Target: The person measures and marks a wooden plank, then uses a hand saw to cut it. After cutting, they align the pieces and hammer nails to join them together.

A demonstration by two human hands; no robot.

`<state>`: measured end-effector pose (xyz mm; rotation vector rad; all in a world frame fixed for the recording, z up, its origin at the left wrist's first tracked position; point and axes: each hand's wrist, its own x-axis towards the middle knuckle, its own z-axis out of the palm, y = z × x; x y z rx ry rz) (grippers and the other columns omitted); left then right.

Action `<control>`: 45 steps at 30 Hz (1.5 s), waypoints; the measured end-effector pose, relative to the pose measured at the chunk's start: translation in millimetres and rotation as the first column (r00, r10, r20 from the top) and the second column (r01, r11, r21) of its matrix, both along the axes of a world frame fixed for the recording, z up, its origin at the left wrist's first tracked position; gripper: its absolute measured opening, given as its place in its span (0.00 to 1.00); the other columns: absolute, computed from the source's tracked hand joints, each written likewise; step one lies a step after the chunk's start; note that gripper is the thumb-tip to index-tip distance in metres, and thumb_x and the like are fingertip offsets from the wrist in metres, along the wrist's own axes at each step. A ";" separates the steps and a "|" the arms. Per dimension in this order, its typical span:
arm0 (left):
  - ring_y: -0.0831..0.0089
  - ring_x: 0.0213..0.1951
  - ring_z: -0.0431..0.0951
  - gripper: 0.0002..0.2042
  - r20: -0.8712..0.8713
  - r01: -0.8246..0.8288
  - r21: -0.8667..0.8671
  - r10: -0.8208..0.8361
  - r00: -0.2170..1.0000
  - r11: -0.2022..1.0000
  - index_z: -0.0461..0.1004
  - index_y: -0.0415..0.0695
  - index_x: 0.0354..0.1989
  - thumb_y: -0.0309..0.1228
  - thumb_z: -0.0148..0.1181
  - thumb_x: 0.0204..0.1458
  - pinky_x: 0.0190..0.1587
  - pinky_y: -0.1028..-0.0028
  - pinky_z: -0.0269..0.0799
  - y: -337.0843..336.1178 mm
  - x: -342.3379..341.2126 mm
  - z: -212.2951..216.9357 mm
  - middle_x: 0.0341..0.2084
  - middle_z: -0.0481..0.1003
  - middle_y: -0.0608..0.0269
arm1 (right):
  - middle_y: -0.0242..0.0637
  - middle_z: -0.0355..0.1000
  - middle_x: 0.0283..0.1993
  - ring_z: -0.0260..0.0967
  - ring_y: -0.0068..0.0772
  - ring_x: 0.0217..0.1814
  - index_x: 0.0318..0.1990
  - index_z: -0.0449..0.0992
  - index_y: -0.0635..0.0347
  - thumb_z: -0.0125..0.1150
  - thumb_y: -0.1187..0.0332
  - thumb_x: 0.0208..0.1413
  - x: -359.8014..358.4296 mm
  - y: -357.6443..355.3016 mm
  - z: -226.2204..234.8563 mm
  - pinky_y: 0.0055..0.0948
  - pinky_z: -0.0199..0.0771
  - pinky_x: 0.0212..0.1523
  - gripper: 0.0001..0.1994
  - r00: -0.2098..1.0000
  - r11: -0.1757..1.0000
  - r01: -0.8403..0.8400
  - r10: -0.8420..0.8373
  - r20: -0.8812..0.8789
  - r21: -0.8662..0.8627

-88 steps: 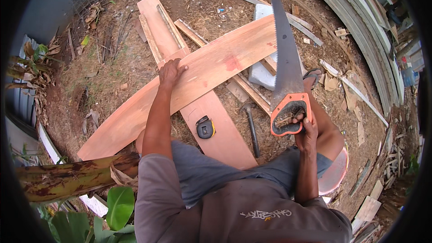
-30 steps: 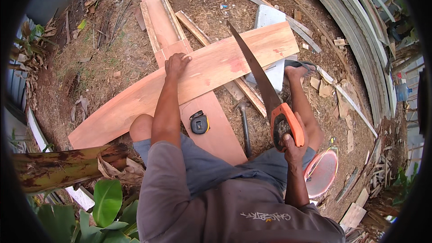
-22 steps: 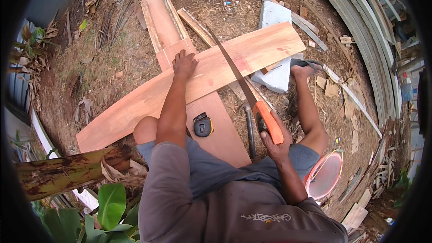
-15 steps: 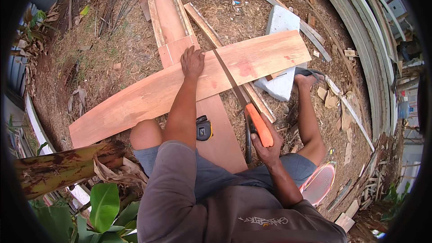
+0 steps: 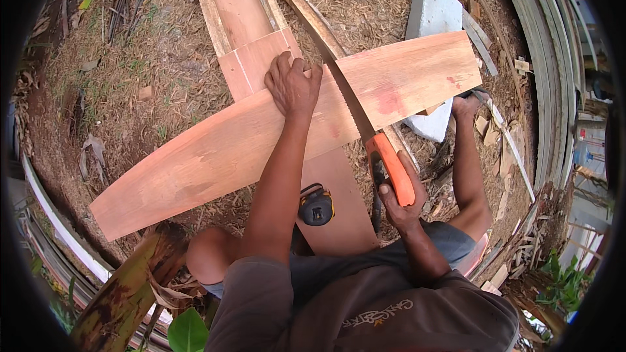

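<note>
A long reddish wooden board, tapering at its left end, lies crosswise in front of me. My left hand presses down on it near the middle, fingers curled at its far edge. My right hand is wrapped round the orange handle of a handsaw. The saw's blade crosses the board to the right of my left hand, running away from me past the far edge. How deep the cut goes is hard to see. Beneath the board runs another plank, with a black and yellow tape measure on its near part.
A white block sits under the board's right end, beside my foot. Wooden strips lie beyond the board. Long grey stacked sheets curve along the right. A thick plant trunk lies at lower left, and wood scraps litter the ground.
The view has shifted closer and lower. The saw has moved forward along the cut, with its handle nearer the board. My left hand still rests on the board, its fingers more bent.
</note>
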<state>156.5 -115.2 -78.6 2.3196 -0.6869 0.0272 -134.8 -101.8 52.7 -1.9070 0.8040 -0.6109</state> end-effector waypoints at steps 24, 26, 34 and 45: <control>0.59 0.65 0.65 0.14 0.105 0.012 -0.025 -0.010 0.994 1.000 0.79 0.46 0.31 0.44 0.70 0.51 0.67 0.55 0.52 2.5 -6.0 6.6 0.57 0.73 0.54 | 0.52 0.73 0.64 0.73 0.37 0.64 0.69 0.65 0.71 0.64 0.78 0.57 2.9 3.9 -24.8 0.33 0.72 0.63 0.31 0.985 0.992 -0.059 0.039 0.166 0.114; 0.59 0.64 0.65 0.14 0.114 0.018 -0.027 -0.014 0.993 0.999 0.79 0.46 0.31 0.43 0.70 0.51 0.67 0.55 0.53 2.3 -4.9 4.4 0.57 0.73 0.54 | 0.51 0.73 0.64 0.73 0.36 0.63 0.70 0.65 0.72 0.63 0.78 0.57 2.5 4.3 -25.8 0.33 0.71 0.63 0.31 0.985 0.989 -0.050 0.027 0.168 0.137; 0.59 0.64 0.65 0.11 0.147 0.051 -0.061 -0.042 0.988 0.997 0.78 0.45 0.32 0.40 0.67 0.49 0.67 0.53 0.53 2.8 0.9 1.4 0.56 0.73 0.57 | 0.52 0.73 0.64 0.73 0.39 0.64 0.69 0.65 0.72 0.64 0.78 0.54 -59.1 40.8 -7.6 0.34 0.71 0.64 0.32 0.999 0.993 0.021 -0.026 0.038 0.116; 0.58 0.66 0.65 0.11 0.088 0.072 -0.024 -0.070 0.994 0.997 0.78 0.44 0.34 0.40 0.62 0.54 0.69 0.52 0.51 5.5 -0.5 0.1 0.57 0.73 0.55 | 0.52 0.77 0.58 0.77 0.37 0.55 0.68 0.68 0.66 0.62 0.79 0.56 27.5 8.1 13.3 0.32 0.74 0.57 0.30 0.998 0.990 0.002 -0.012 0.067 0.144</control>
